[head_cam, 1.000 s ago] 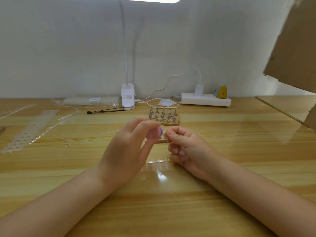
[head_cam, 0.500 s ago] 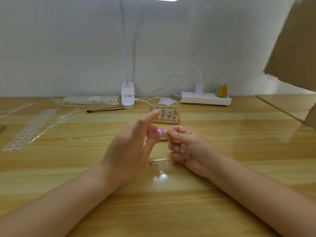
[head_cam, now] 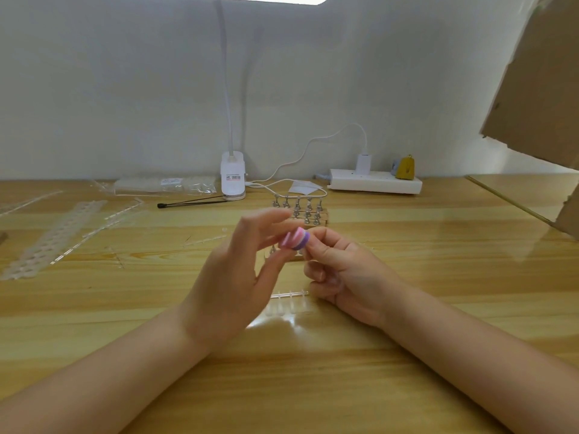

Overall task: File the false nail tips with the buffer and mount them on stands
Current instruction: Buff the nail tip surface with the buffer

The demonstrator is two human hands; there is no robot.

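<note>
Filing a tiny nail tip, seen from the head camera.

The left hand [head_cam: 232,277] holds a small pink and purple buffer [head_cam: 295,239] between thumb and fingers, its first finger sticking out straight. The right hand [head_cam: 341,270] is curled, its fingertips pinched right against the buffer; the nail tip there is too small to see. I think the filing step is in hand. A strip of clear nail tips [head_cam: 289,296] lies on the tabletop [head_cam: 438,261] under the hands. The stands [head_cam: 300,211] wait just behind. Next, the filed tip needs gentle pressing onto a stand.
</note>
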